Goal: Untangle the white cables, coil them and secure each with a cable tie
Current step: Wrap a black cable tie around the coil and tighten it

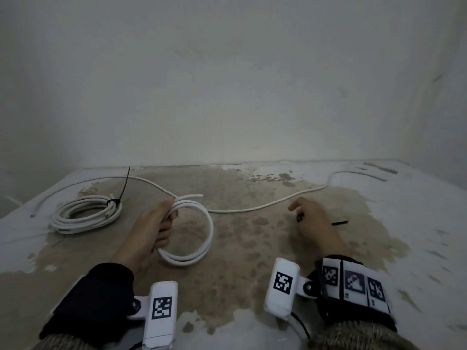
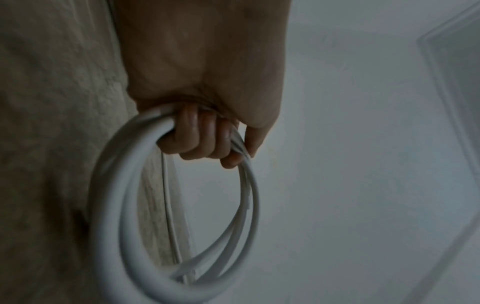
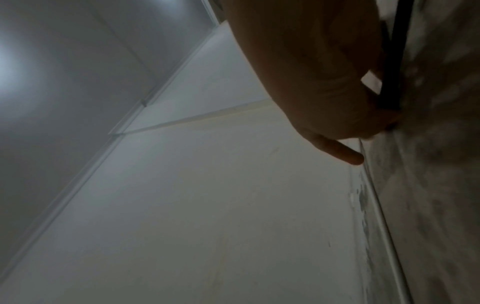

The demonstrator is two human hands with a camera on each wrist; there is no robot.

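So, left hand point(image 1: 154, 231) grips a small coil of white cable point(image 1: 199, 238), fingers point(image 2: 200, 139) curled round the loops at the coil's left side; a short free end point(image 1: 195, 195) pokes out rightward at the top of the grip. The coil hangs over the table point(image 1: 252, 261), which is worn and stained brown in the middle and white at the edges. From the grip, the loose run of cable point(image 1: 265, 207) trails right across the table toward the back right corner. Another stretch of cable point(image 1: 88, 181) arcs back and left, past the finished coil.

Finished coil point(image 1: 86, 214) lies flat at left, well apart from the right hand, bound with a black cable tie point(image 1: 121, 193) whose tail sticks up.

Right hand point(image 1: 316, 221) is low on the table at right, palm down, over a second black cable tie point(image 1: 340, 222); one end shows at the right of the hand. In the wrist view the fingers point(image 3: 337, 115) curl against the dark strip point(image 3: 394, 61), index finger sticking out. Whether the tie is really pinched I cannot tell.
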